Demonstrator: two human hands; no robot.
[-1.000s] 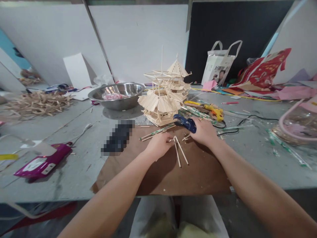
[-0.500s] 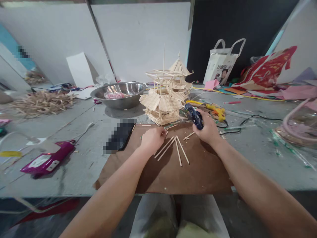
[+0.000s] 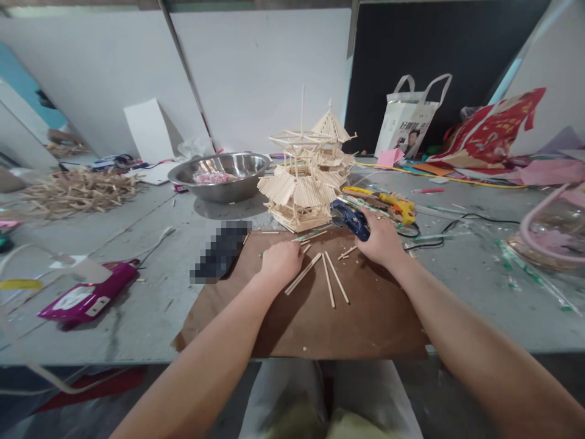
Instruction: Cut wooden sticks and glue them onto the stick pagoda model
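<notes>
My right hand (image 3: 380, 239) is wrapped round a dark blue hand tool with a curved, cutter-like head (image 3: 351, 218), held just right of the stick-built pagoda model (image 3: 299, 192). My left hand (image 3: 282, 262) rests on the brown sheet (image 3: 365, 323) with its fingers curled; its fingertips are hidden, and I cannot make out what they hold. Thin wooden sticks (image 3: 337, 277) fan out on the sheet between my hands. Two of these lie close together beside my left hand. Shorter stick pieces (image 3: 347, 252) lie near my right hand.
A phone (image 3: 222, 253) lies left of the sheet. Behind it stands a steel basin (image 3: 219, 180). A purple power strip (image 3: 89, 296) is at the left. Yellow-handled tools (image 3: 397, 206) and black cable (image 3: 457, 222) lie at the right. A pile of wood pieces (image 3: 86, 189) sits at the far left.
The blue tool has tilted and shifted slightly left, and its head shows more. My left hand has turned knuckles-up. The two sticks beside it lie closer together.
</notes>
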